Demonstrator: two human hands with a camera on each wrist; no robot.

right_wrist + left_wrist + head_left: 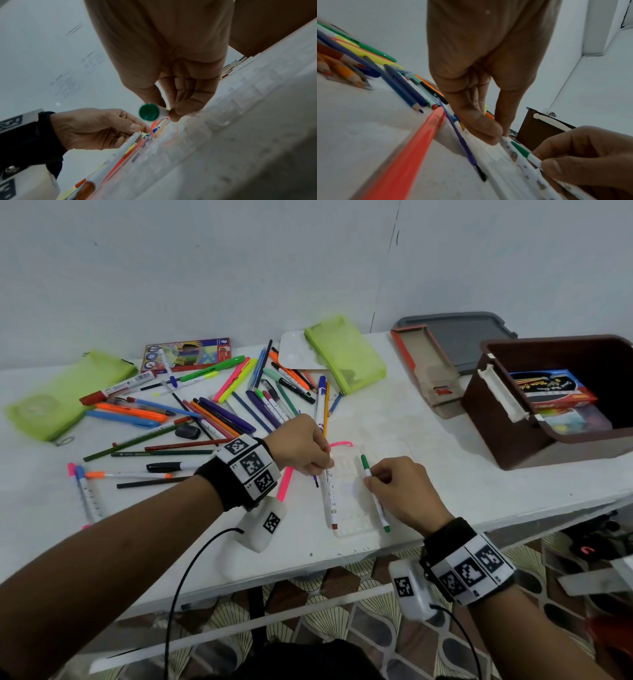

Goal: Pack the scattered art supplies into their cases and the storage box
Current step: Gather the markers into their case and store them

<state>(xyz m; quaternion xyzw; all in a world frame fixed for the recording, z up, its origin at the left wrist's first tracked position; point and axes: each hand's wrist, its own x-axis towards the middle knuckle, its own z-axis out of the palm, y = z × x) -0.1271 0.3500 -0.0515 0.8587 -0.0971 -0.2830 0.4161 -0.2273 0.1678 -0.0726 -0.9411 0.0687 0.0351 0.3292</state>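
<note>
A clear ribbed marker case (354, 508) with pink trim lies flat near the table's front edge. My left hand (326, 464) pinches the far end of a white patterned marker (329, 497) with a red tip, which lies along the case's left side. My right hand (371, 478) pinches a green-capped white marker (365, 468) over the case's right side. In the left wrist view thumb and finger (488, 129) close on the white marker (523, 167). The right wrist view shows the green marker's round end (148, 111) between my fingertips.
Several pens, markers and pencils (219, 405) lie scattered left of the case. Two green pencil pouches (346, 356) (58, 400) lie at the back and far left. A brown storage box (507, 440) holding packets stands at the right, behind it a grey lid (462, 337) and an open cardboard box (424, 364).
</note>
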